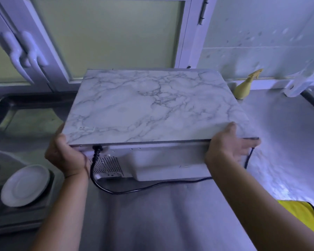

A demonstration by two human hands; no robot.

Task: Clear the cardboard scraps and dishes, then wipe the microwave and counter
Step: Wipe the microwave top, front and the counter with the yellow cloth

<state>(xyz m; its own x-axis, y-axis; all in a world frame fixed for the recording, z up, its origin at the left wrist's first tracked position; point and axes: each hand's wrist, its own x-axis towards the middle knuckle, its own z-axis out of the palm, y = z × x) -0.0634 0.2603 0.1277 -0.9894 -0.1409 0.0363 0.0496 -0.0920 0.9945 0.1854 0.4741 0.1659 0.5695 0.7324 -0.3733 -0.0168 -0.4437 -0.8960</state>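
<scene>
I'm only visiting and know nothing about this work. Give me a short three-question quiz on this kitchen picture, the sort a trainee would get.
1. True or false: the left hand and the right hand both hold the microwave.
2. Which side of the microwave faces the camera? A) the door B) the back, with power cord and vent C) the underside
3. Fill in: the white plate lies to the microwave's ____.
Key: 1 true; 2 B; 3 left.

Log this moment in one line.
left hand: grips microwave near corner | right hand: grips other near corner | cord: lies on counter
</scene>
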